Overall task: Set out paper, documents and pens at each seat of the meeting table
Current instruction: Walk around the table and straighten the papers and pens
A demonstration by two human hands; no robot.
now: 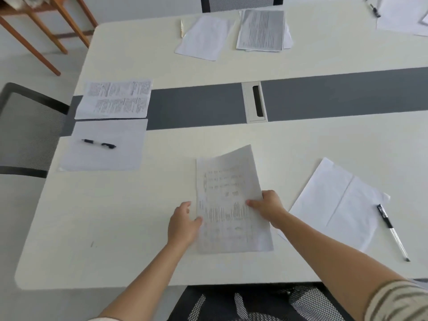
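Note:
A printed document (229, 181) is held just over the near side of the white meeting table (139, 228), its far end lifted. My left hand (183, 224) pinches its left edge and my right hand (268, 206) grips its right edge. To the right lies blank paper (335, 205) with a black-capped pen (391, 230) on it. At the left end seat, blank paper (104, 156) carries a dark pen (99, 143), with a printed document (115, 99) beyond it. The far seat has blank paper (206, 38), a pale pen (182, 27) and a printed document (261, 30).
A grey strip (196, 107) with a cable hatch (256, 101) runs along the table's middle. Mesh chairs stand at the left end (27, 126), far side (238, 2) and below me (254, 302). More paper (403, 15) and a pen (375, 9) lie at the far right. A wooden frame (46, 26) stands far left.

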